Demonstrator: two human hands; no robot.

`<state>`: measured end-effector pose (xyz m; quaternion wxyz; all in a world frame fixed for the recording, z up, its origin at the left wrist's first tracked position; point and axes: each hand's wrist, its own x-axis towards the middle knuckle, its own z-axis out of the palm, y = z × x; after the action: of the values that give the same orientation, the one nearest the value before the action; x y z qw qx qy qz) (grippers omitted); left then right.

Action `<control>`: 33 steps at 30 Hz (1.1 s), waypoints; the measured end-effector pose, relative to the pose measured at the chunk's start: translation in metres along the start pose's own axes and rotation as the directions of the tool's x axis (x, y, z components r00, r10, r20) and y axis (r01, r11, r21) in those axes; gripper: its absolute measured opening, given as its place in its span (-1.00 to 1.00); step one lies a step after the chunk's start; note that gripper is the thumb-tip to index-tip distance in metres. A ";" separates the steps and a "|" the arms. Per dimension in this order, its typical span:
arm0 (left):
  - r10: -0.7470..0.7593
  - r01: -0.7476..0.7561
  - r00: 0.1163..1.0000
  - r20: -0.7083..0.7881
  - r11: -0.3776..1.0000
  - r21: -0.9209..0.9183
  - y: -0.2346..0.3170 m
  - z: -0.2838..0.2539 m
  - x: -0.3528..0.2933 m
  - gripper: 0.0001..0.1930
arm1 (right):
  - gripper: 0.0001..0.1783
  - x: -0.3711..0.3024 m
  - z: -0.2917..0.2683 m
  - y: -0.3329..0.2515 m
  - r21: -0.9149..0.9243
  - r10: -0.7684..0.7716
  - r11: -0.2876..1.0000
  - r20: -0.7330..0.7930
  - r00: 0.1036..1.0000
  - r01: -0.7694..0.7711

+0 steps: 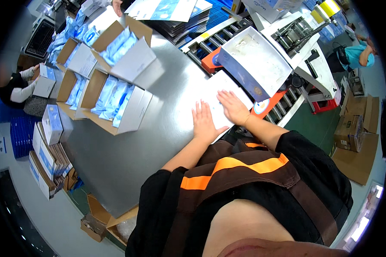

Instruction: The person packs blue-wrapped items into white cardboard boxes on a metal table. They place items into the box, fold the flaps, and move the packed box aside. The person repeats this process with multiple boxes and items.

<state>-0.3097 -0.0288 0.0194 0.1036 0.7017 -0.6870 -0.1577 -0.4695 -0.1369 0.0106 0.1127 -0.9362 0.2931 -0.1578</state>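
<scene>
A closed white carton (224,82) lies on the grey metal table (128,160) in front of me, at the edge of the roller conveyor. My left hand (205,124) rests flat on its near left part, fingers stretched and apart. Beside it, my right hand (235,108) is spread on the carton's top, palm down. Neither hand grips anything. To the left stand open cartons, among them a near one (136,109) and a farther one (135,62), both filled with light-blue soft packets (109,96).
A taping machine (296,36) with an open-topped white tray (261,64) stands over the rollers (278,105) at the right. Flat cardboard (51,158) is stacked at the left edge. Co-workers (17,88) are at the far left and right.
</scene>
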 end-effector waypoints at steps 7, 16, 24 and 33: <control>0.195 -0.211 0.977 -0.089 0.949 -0.233 0.006 -0.008 0.090 0.12 | -0.49 0.041 -0.069 0.010 0.172 0.076 0.983 -0.056 0.996 -0.066; -0.526 0.491 0.846 0.088 0.832 0.260 -0.204 -0.151 0.016 -0.56 | -0.56 0.016 -0.163 0.093 -0.223 0.499 0.838 -0.051 0.865 -0.497; -0.366 0.372 0.926 0.091 0.927 -0.051 -0.149 -0.063 0.071 -0.56 | -0.67 0.020 -0.171 0.116 -0.029 0.439 0.888 -0.241 0.866 -0.458; -0.330 0.058 0.875 -0.353 0.797 -0.601 -0.013 -0.122 0.043 -0.25 | -0.60 0.028 -0.188 0.066 0.954 0.575 0.120 0.157 0.803 -0.273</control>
<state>-0.2528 -0.0801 0.1246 0.4451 0.7229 -0.4877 -0.2036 -0.5496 -0.2282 0.1704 0.6513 -0.5191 0.4050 -0.3773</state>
